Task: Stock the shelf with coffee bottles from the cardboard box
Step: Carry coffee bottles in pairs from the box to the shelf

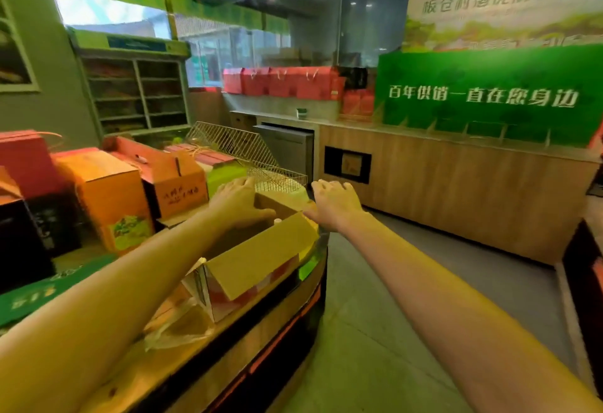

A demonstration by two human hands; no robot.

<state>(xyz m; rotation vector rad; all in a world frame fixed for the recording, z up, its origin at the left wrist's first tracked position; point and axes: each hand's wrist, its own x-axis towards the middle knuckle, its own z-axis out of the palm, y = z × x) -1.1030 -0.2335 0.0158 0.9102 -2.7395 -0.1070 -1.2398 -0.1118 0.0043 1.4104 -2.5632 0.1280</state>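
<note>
Left hand (239, 199) lies flat on the far rim of the cardboard box (261, 259); right hand (332, 203) hovers beside it, spread and empty. I make out perhaps one bottle cap (277, 221) inside. By my read, stocking hasn't started.

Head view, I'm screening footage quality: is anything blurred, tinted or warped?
Head view: motion blur softens the orange box, left hand and right hand; a yellow-green cast tints everything; wide-angle distortion stretches the forearms.

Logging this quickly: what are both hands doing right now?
Left hand: at the cardboard box flap, grip unclear.
Right hand: open, holding nothing.
</note>
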